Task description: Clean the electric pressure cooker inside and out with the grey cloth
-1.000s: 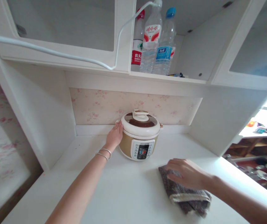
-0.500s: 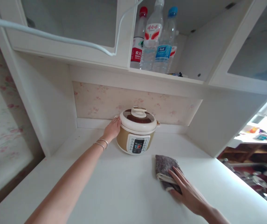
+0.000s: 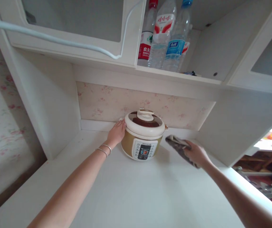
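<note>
A white and gold electric pressure cooker stands at the back of the white counter, against the flowered backsplash. My left hand rests flat on the cooker's left side, fingers stretched along the lid rim, with two bangles on the wrist. My right hand is closed on a grey-brown cloth, held just right of the cooker and slightly above the counter surface.
Above, an open shelf holds three plastic bottles. A white cable runs across the closed cupboard door. White side panels close in the counter on the left and right. Cluttered surfaces show at far right.
My right hand picked the cloth up off the front of the counter and carried it back to the cooker's right side. My left hand stayed on the cooker.
</note>
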{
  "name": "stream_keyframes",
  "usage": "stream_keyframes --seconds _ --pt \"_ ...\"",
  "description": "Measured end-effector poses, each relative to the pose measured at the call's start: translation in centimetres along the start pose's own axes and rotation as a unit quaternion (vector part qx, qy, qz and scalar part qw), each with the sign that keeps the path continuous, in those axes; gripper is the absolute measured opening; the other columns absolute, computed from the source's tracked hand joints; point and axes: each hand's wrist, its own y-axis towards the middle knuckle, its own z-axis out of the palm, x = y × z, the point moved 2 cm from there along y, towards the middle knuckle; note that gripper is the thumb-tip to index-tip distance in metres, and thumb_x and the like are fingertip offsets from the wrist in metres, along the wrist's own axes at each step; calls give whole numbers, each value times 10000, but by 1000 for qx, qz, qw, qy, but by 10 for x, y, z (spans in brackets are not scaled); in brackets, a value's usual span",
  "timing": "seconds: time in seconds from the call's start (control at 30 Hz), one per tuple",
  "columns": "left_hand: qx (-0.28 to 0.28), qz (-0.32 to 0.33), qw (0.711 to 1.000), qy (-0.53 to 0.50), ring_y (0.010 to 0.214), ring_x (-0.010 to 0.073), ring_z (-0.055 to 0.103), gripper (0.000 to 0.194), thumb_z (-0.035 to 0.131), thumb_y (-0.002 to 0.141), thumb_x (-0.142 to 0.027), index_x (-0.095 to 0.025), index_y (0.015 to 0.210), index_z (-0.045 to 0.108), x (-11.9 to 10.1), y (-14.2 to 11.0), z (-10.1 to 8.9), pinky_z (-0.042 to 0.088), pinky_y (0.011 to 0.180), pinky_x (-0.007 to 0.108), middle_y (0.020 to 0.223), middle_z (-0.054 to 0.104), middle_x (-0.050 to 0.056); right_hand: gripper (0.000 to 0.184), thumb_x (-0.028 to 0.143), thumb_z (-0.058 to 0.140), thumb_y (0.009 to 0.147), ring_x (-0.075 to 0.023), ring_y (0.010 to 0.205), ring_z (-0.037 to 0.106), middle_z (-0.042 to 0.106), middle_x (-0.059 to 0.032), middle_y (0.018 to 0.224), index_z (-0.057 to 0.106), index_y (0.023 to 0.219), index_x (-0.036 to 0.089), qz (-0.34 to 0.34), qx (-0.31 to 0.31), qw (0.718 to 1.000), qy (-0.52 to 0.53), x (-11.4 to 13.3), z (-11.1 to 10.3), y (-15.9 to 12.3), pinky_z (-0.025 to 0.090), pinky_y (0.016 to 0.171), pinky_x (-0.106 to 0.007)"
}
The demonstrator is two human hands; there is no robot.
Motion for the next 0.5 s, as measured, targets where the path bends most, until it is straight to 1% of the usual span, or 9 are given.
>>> stream_keyframes --seconds 0.03,0.07,0.13,0.17,0.2,0.27,0.37,0.43,0.5 --pt "-5 0 1000 1 1330 172 390 576 137 992 -401 -103 1404 406 0 0 1 252 1136 327 1407 478 108 478 342 502 814 -257 778 659 710 -95 889 551 1278 236 34 -39 998 25 8 -18 25 475 645 -331" --pt "-10 -1 1000 2 1328 171 392 575 139 992 -398 -98 1399 413 1 0 1 254 1136 325 1401 485 109 491 370 512 814 -242 751 650 705 -93 882 544 1286 236 45 -84 994 53 18 -34 48 461 626 -320" --pt "-16 0 1000 2 1329 166 390 572 141 993 -392 -97 1391 426 2 0 3 255 1139 321 1396 491 106 483 382 510 819 -217 791 638 695 -74 947 542 1284 257 14 -159 981 115 45 -59 88 457 645 -304" --pt "-17 1 1000 0 1332 163 385 568 141 993 -389 -102 1391 426 2 0 3 253 1141 322 1400 488 101 489 379 531 804 -215 815 634 692 -60 970 543 1280 273 -5 -177 974 144 61 -66 104 463 657 -299" --pt "-17 2 1000 -1 1336 162 379 563 141 994 -387 -109 1395 422 3 0 3 253 1142 325 1405 482 95 501 371 555 786 -215 840 632 689 -50 991 545 1278 278 -28 -178 970 166 79 -70 117 471 678 -299" --pt "-15 1 1000 -3 1343 163 369 558 142 994 -387 -121 1403 412 3 0 3 252 1145 336 1416 471 90 499 347 593 753 -221 891 627 686 -34 1029 576 1246 268 -82 -138 968 195 118 -70 136 480 740 -307" --pt "-8 -5 1000 -2 1343 168 372 557 148 993 -391 -125 1396 424 5 1 3 259 1144 344 1412 474 94 483 354 611 752 -220 938 624 685 -30 1067 599 1223 248 -144 -19 960 241 173 -55 150 477 819 -319" --pt "-6 -3 1000 1 1341 170 375 555 149 992 -389 -128 1393 431 5 1 3 265 1143 345 1411 476 91 452 394 595 774 -217 969 620 680 -36 1099 612 1199 241 -149 33 948 280 198 -46 154 466 865 -327" --pt "-10 -2 1000 4 1342 171 374 556 147 992 -385 -127 1397 425 4 1 4 265 1144 346 1413 474 90 420 425 563 801 -216 1001 613 670 -49 1132 626 1165 225 -148 50 938 310 210 -40 157 450 904 -331"
